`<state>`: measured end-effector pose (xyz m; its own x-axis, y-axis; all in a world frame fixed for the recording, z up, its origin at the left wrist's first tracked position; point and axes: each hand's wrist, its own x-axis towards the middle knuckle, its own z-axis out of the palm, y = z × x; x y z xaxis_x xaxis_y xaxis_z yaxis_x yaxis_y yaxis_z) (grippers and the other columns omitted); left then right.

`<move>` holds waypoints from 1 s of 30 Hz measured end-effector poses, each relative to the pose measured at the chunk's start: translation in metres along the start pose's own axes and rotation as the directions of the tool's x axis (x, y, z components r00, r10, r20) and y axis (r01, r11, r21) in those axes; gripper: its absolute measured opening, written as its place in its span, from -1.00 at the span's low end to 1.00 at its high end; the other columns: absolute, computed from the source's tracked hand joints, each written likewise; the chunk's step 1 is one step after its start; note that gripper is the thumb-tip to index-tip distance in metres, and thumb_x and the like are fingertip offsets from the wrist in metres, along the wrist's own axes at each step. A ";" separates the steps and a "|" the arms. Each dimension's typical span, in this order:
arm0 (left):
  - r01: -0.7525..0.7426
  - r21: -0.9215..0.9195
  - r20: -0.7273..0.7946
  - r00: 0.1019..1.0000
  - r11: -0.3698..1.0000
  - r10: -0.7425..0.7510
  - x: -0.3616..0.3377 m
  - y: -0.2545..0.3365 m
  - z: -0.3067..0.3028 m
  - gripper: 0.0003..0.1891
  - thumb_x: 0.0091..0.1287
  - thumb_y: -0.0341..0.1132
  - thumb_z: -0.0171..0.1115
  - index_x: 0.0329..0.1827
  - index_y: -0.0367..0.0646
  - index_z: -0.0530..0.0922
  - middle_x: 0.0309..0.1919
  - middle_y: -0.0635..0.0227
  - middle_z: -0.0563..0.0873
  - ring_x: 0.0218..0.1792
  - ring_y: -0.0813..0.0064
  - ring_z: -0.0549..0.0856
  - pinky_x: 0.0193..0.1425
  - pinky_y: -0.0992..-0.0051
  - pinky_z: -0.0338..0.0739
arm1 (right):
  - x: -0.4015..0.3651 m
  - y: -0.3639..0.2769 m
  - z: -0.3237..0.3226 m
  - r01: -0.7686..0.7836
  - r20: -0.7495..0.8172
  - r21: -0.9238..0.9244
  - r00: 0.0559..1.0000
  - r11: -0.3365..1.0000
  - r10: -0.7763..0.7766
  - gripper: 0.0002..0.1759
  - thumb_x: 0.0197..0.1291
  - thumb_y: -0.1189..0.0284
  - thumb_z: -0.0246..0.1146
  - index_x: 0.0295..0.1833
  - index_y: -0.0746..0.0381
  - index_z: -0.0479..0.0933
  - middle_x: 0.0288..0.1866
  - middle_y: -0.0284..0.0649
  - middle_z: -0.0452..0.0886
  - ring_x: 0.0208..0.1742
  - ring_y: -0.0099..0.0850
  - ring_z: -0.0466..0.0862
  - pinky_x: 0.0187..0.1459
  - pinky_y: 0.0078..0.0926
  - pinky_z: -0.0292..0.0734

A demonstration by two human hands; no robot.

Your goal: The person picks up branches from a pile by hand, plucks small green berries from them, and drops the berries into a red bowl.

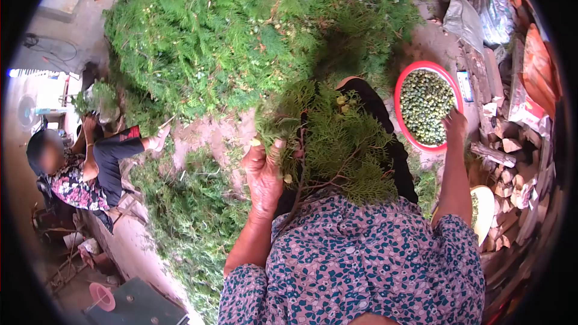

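Note:
A leafy evergreen branch (337, 144) with flat, scaly sprays and a few pale green cones lies across my lap. My left hand (264, 171) is closed on this branch at its left side, thumb and fingers pinching a spray. Over on the right, my right hand (456, 123) hangs above the near right rim of a red basin (399, 99). Its fingers are apart and point down, and no held thing shows in them. Small round green cones (427, 105) fill much of the basin.
A big heap of cut evergreen branches (241, 36) lies ahead, with more branches (198, 222) at the left. Another person (84, 174) sits far left, holding greenery. Split firewood (506, 186), plastic bags (494, 15) and a pale bowl (483, 213) stand at the right.

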<state>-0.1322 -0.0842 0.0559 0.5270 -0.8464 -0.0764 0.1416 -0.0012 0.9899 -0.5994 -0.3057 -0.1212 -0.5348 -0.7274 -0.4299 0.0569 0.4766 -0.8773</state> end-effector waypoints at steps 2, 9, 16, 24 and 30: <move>-0.112 0.465 0.063 0.994 0.878 0.093 0.004 0.014 0.013 -0.76 0.25 -0.39 0.15 -0.05 -0.25 0.53 -0.32 0.25 0.67 -0.38 0.43 0.66 -0.26 0.58 0.49 | -0.082 -0.056 0.051 0.182 0.291 0.068 0.937 0.981 -0.194 -0.61 0.17 0.37 0.13 0.04 0.40 0.39 -0.26 -0.26 0.51 -0.32 -0.50 0.57 -0.38 -0.60 0.52; -0.583 0.761 0.483 0.802 0.285 0.351 0.014 0.033 0.037 -0.50 -0.04 -0.61 0.03 0.08 -0.30 0.41 -0.56 0.15 0.53 -0.55 0.17 0.52 -0.45 0.28 0.41 | -0.305 -0.150 0.132 0.798 0.679 0.401 0.071 0.450 -0.731 -0.76 0.00 0.55 0.25 -0.14 0.31 0.53 -0.44 -0.31 0.52 -0.52 -0.56 0.49 -0.49 -0.64 0.37; -0.648 0.712 0.520 0.745 0.269 0.418 0.013 0.022 0.037 -0.56 -0.16 -0.63 0.01 -0.09 -0.31 0.48 -0.60 0.13 0.49 -0.54 0.13 0.51 -0.45 0.25 0.39 | -0.339 -0.111 0.175 0.780 0.726 0.427 0.006 0.457 -0.688 -0.77 -0.02 0.43 0.30 -0.23 0.29 0.51 -0.49 -0.17 0.49 -0.47 -0.27 0.53 -0.42 -0.46 0.41; -0.051 0.258 0.043 0.998 0.965 0.042 0.017 0.033 0.034 -0.78 0.20 -0.23 0.20 -0.36 -0.23 0.53 -0.53 0.29 0.62 -0.55 0.55 0.56 -0.48 0.57 0.40 | -0.330 -0.124 0.170 -0.372 0.944 0.235 0.306 0.898 -0.121 -0.87 0.22 0.44 0.08 -0.20 0.27 0.42 -0.35 -0.32 0.49 -0.53 -0.55 0.48 -0.53 -0.71 0.33; 0.218 -0.487 0.035 0.973 0.846 -0.230 0.023 -0.004 0.016 -0.68 0.25 -0.09 0.17 -0.26 -0.21 0.47 -0.51 0.33 0.55 -0.48 0.53 0.51 -0.42 0.58 0.37 | -0.347 -0.118 0.160 0.441 0.960 0.164 0.133 0.882 -0.245 -0.80 -0.05 0.52 0.31 -0.25 0.25 0.49 -0.42 -0.37 0.53 -0.42 -0.51 0.53 -0.42 -0.63 0.39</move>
<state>-0.1339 -0.1121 0.0524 0.4508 -0.8415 -0.2979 0.6423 0.0740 0.7629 -0.2863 -0.1889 0.0977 0.7243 -0.6879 -0.0472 -0.0472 0.0188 -0.9987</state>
